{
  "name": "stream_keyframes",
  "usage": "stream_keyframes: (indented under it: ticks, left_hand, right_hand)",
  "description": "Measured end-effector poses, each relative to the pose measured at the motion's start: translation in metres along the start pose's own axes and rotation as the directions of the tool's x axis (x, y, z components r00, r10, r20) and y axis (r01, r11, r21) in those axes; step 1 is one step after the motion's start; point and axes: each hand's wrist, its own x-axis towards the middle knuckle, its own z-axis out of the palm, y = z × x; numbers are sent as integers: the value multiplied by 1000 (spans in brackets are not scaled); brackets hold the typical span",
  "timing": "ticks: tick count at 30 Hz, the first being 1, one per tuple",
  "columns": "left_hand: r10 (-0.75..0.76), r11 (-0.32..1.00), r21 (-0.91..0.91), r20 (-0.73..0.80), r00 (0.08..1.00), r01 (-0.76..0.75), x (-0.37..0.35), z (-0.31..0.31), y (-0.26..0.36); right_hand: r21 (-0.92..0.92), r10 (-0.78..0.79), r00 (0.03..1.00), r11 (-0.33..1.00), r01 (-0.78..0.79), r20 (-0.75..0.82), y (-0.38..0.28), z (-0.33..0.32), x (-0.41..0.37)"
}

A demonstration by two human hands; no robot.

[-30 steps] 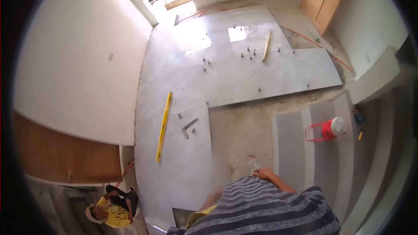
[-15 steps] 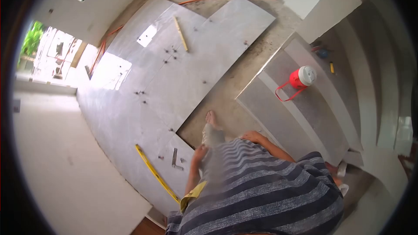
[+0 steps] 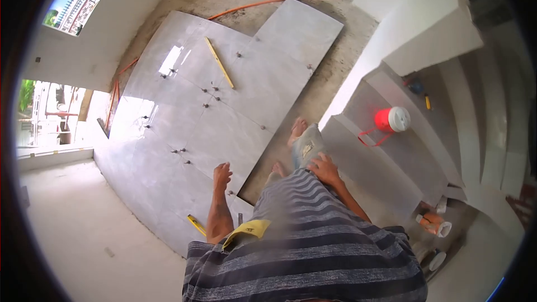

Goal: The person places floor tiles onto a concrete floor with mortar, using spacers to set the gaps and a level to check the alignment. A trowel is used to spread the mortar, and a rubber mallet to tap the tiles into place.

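Large glossy grey floor tiles cover most of the room. Grey tiled stairs rise to the right, across a bare concrete strip. A red drum-shaped jug with a white lid sits on a step, and a long yellow spirit level lies on the tiles. The left hand hangs open and empty over the tile edge. The right hand, fingers loose, holds nothing by the thigh. I'd judge this a walk between jobs; any next step first calls for picking up a tool.

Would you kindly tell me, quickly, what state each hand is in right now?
Left hand: open, fingers loosely curled, holding nothing.
Right hand: open, fingers spread, holding nothing.
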Motion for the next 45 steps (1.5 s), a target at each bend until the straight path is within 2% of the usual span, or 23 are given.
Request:
stream_keyframes:
  ticks: [4, 8, 9, 10, 11, 14, 18, 19, 20, 23, 24, 26, 27, 31, 33, 35, 36, 38, 39, 40, 41, 42, 45]
  left_hand:
    - [-27, 980, -196, -9, 1000, 24, 26, 39, 52]
    - [-220, 960, -177, -6, 975, 216, 39, 86, 79]
    - [-16, 899, 435, 116, 993, -36, 67, 93, 40]
    - [75, 445, 835, 327, 942, -325, 101, 99, 21]
    - [105, 401, 852, 324, 940, -338, 92, 118, 51]
    - [129, 751, 621, 196, 972, -224, 91, 146, 110]
    - [276, 855, 440, 64, 959, -275, 136, 151, 197]
    - [312, 871, 393, 22, 950, -295, 150, 152, 220]
    - [353, 882, 343, -24, 935, -324, 166, 150, 249]
    - [-36, 985, 165, -117, 993, 56, 176, 161, 395]
    - [115, 946, 311, -40, 993, -97, 213, 161, 402]
    - [383, 739, 528, 181, 906, -418, 317, 163, 406]
    - [196, 844, 495, 74, 978, -207, 331, 172, 453]
    - [177, 898, 380, 148, 973, -222, 402, 167, 629]
    - [155, 946, 219, 336, 929, -237, 499, 143, 663]
    - [-203, 948, 286, 203, 958, 140, 577, 146, 816]
    - [-173, 931, 357, 239, 955, 80, 642, 141, 863]
    - [294, 396, 747, 448, 844, -534, 832, 119, 920]
    - [467, -16, 812, 522, 714, -583, 920, 113, 946]
    - [320, 142, 863, 423, 847, -485, 888, 132, 1038]
    - [656, -134, 625, 637, 404, -769, 922, 124, 1066]
    - [513, 528, 527, 427, 745, -666, 880, 152, 1141]
    - [452, 593, 521, 416, 789, -614, 852, 181, 1236]
  right_hand:
    - [-49, 36, 990, 998, -29, 138, -13, -40, 86]
    - [-19, -82, 987, 996, 85, 138, 46, -55, 192]
    - [-12, -67, 988, 998, 69, 138, 53, -80, 211]
    - [0, -53, 990, 999, 54, 133, 57, -105, 234]
    - [109, -154, 982, 984, 143, 108, 84, -123, 267]
    - [265, -99, 994, 961, 85, 40, 94, -223, 325]
    - [125, -89, 995, 989, 84, 35, 66, -374, 405]
    - [47, -245, 967, 967, 249, -76, 82, -387, 432]
    - [107, -139, 964, 980, 167, -226, 90, -393, 467]
    - [440, 8, 968, 892, 107, -251, 45, -468, 506]
    - [534, 51, 956, 838, 116, -289, 43, -483, 523]
    - [613, 17, 923, 752, 243, -386, 70, -462, 566]
    - [625, 55, 934, 757, 191, -352, 69, -463, 576]
    - [600, 188, 963, 799, -36, -193, 46, -455, 632]
    - [592, 149, 930, 801, 87, -337, 58, -362, 709]
    - [705, 225, 899, 699, 119, -375, 12, -314, 779]
    - [747, 322, 864, 659, 88, -386, -29, -298, 805]
    - [795, 427, 860, 606, -42, -280, -112, -311, 858]
    - [786, 416, 897, 601, -146, -152, -155, -326, 871]
    - [806, 376, 926, 560, -191, -43, -196, -334, 870]
    - [816, 331, 941, 525, -243, 67, -236, -341, 868]
    - [861, 284, 956, 466, -203, 71, -256, -351, 890]
    - [876, 343, 925, 482, -23, -164, -290, -370, 934]
